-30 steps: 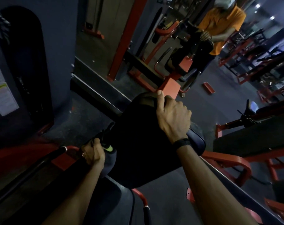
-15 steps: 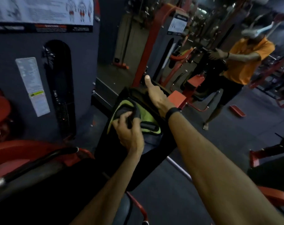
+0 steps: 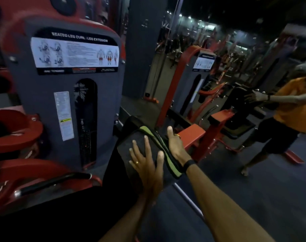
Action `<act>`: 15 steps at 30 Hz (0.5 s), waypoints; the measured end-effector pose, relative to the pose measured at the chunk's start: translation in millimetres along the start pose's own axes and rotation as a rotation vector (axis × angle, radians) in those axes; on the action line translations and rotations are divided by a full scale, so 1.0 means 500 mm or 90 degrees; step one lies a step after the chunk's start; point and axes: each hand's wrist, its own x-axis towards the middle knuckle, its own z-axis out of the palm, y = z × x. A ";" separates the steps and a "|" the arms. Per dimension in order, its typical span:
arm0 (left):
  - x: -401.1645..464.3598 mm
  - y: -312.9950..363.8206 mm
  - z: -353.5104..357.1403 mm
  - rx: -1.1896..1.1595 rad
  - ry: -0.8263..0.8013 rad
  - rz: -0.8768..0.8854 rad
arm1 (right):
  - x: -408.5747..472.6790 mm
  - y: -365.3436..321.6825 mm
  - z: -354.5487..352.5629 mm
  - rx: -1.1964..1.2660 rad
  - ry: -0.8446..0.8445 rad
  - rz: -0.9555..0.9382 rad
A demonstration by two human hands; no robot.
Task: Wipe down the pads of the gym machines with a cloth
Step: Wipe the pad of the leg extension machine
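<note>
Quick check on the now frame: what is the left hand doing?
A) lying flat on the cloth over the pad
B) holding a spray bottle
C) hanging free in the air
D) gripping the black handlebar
A: the left hand lies with straight, spread fingers on the dark cloth draped over the pad, while the right hand rests at the cloth's green edge.

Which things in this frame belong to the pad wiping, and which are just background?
Job:
cloth, spread on the pad
pad of the leg machine
left hand, flat on the cloth
right hand, at the cloth's edge

Background:
instruction placard
mirror
red handle
</note>
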 end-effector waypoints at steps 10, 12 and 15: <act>0.208 0.002 -0.019 -0.098 0.070 -0.127 | 0.018 0.025 0.002 -0.088 0.093 -0.045; 0.228 -0.012 -0.022 -0.089 0.085 -0.138 | 0.017 0.020 0.005 -0.141 0.101 -0.046; 0.231 -0.019 -0.022 -0.062 0.108 -0.154 | 0.016 0.020 0.011 -0.245 0.110 -0.117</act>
